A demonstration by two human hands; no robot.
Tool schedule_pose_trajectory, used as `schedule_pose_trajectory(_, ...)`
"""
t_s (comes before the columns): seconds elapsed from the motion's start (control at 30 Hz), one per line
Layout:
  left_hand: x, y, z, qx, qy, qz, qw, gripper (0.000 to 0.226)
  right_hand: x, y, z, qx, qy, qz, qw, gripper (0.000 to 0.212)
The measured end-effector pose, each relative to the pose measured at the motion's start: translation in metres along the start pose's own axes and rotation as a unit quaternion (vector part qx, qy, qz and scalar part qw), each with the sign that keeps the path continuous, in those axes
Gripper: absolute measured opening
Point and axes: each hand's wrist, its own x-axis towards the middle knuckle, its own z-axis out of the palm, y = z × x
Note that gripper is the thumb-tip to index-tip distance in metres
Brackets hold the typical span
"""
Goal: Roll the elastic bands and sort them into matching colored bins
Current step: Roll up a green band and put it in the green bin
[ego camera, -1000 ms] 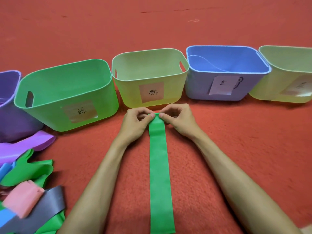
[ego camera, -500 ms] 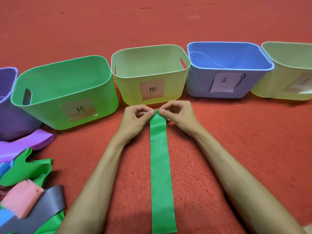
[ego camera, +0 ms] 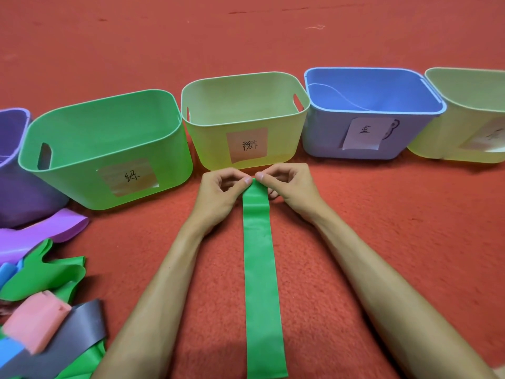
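Observation:
A long green elastic band point(ego camera: 261, 272) lies flat on the red carpet, running straight away from me. My left hand point(ego camera: 218, 195) and my right hand point(ego camera: 289, 187) both pinch its far end between thumb and fingers, close in front of the yellow-green bin point(ego camera: 297, 135). The green bin point(ego camera: 175, 149) with a paper label stands just left of my hands. A blue bin point(ego camera: 328, 138) and a second yellow-green bin point(ego camera: 442, 143) stand to the right, and a purple bin point(ego camera: 19, 195) at the far left edge.
A heap of loose bands lies at the lower left: a purple band point(ego camera: 46, 231), a green band point(ego camera: 46, 272), a pink folded band point(ego camera: 35, 321), a grey band point(ego camera: 68, 343) and a blue band point(ego camera: 8, 272). Red carpet stretches behind the bins.
The hands and the band's far end have shifted slightly away from me, toward the yellow-green bin. Both hands keep pinching the band's end.

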Motion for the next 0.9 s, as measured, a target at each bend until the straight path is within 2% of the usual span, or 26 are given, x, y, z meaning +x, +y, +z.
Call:
schedule_pose_trajectory(0.23,-0.001,0.000,0.000,-0.022,0.000,-0.009,1.000,0.011,-0.003,-0.002,-0.001,-0.006,0.003,-0.006,1.000,0.007)
schedule_pose_trajectory(0.5,0.002,0.000,-0.006,-0.018,-0.009,-0.055,0.998,0.023,-0.005,-0.006,0.000,0.023,-0.006,0.011,1.000,0.013)
schedule_pose_trajectory(0.9,0.002,-0.004,-0.010,-0.036,-0.029,-0.050,0.998,0.009,-0.006,-0.007,-0.002,0.054,-0.045,0.024,0.997,0.014)
